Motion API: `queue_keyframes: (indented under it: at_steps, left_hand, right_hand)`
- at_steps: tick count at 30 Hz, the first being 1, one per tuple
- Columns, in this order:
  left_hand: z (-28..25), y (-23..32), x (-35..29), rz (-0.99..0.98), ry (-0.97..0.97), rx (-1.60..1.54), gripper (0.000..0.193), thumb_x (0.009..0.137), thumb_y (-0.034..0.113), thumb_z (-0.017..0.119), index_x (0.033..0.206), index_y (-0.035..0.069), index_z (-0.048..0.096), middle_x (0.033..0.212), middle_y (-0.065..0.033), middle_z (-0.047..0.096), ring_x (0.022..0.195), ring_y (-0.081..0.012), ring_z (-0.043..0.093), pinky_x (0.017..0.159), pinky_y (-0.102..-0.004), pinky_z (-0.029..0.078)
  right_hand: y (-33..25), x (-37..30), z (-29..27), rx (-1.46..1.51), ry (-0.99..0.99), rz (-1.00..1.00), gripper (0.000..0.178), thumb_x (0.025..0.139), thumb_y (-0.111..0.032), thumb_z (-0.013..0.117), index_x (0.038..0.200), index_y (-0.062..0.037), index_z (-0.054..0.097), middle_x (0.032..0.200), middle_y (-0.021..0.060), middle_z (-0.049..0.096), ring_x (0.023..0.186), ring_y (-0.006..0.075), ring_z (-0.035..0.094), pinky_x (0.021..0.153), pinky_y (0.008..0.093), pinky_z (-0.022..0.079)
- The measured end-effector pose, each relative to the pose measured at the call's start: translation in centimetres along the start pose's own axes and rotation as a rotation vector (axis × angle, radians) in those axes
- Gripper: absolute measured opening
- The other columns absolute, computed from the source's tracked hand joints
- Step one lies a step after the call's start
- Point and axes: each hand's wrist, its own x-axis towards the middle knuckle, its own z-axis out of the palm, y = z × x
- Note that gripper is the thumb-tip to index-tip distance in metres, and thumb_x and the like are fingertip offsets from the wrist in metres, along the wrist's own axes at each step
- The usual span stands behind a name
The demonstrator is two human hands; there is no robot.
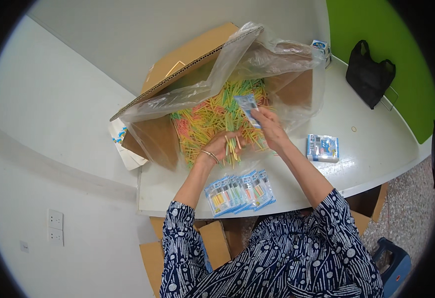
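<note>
A large cardboard box (297,89) with a clear plastic liner (187,97) holds a heap of thin coloured sticks (202,121) in yellow, green and pink. My left hand (224,145) is low over the near side of the heap, its fingers closed round a small bunch of these sticks, which point downward. Over the right part of the heap, my right hand (269,124) grips a small blue-and-white plastic packet (247,105) by its lower part. Whether sticks are inside that packet cannot be made out.
Several filled packets (239,192) overlap in a row along the near table edge. A stack of flat packets (322,148) lies on the white table (366,124) at right. Farther off are a black bag (370,74) and a small box (321,48). Open cartons (215,241) stand below.
</note>
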Motion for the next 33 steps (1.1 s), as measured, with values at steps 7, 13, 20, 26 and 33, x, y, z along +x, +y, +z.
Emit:
queue_keyframes:
  at_steps: [7,13,20,26,33]
  left_hand:
    - [2.0,-1.0,0.9,-0.025,-0.156,0.133,0.03,0.09,0.024,0.052,0.093,-0.006,0.056,0.073,-0.0122,0.059,0.052,-0.0168,0.055,0.048,-0.0274,0.046]
    - [1.8,-1.5,1.5,-0.063,-0.15,0.117,0.033,0.091,0.025,0.049,0.086,-0.006,0.057,0.065,-0.0111,0.056,0.048,-0.0161,0.052,0.042,-0.026,0.042]
    - [0.8,-0.9,1.9,-0.027,0.032,0.004,0.023,0.09,0.022,0.047,0.082,0.002,0.052,0.065,-0.0092,0.055,0.044,-0.0136,0.047,0.038,-0.0256,0.038]
    - [0.1,-0.3,3.9,0.133,0.409,-0.483,0.019,0.092,0.019,0.041,0.088,0.003,0.048,0.068,-0.0112,0.055,0.046,-0.0151,0.046,0.04,-0.0253,0.038]
    - [2.5,-1.5,5.5,0.183,0.537,-0.647,0.022,0.095,0.021,0.037,0.095,0.001,0.047,0.084,-0.0135,0.058,0.068,-0.0242,0.057,0.058,-0.037,0.048]
  right_hand:
    - [1.8,1.7,1.9,-0.163,-0.069,0.095,0.022,0.089,-0.024,0.057,0.085,-0.0032,0.06,0.074,-0.0006,0.054,0.068,0.0085,0.045,0.062,0.0249,0.038]
    - [2.5,1.9,2.7,-0.026,0.042,0.205,0.022,0.089,-0.024,0.056,0.084,-0.0029,0.059,0.074,0.0001,0.055,0.068,0.0094,0.045,0.062,0.0257,0.039]
    - [1.6,1.8,0.8,0.11,0.039,0.118,0.018,0.09,-0.02,0.057,0.098,-0.0045,0.061,0.094,0.0032,0.062,0.09,0.0133,0.055,0.083,0.0268,0.042]
    - [3.6,-2.8,1.3,0.381,0.15,0.256,0.023,0.091,-0.021,0.056,0.105,-0.004,0.059,0.1,0.0061,0.062,0.097,0.0163,0.056,0.088,0.0305,0.041]
    - [4.2,-3.2,3.0,0.541,0.204,0.148,0.022,0.092,-0.018,0.053,0.108,-0.0041,0.057,0.097,0.0063,0.063,0.092,0.0171,0.057,0.087,0.032,0.043]
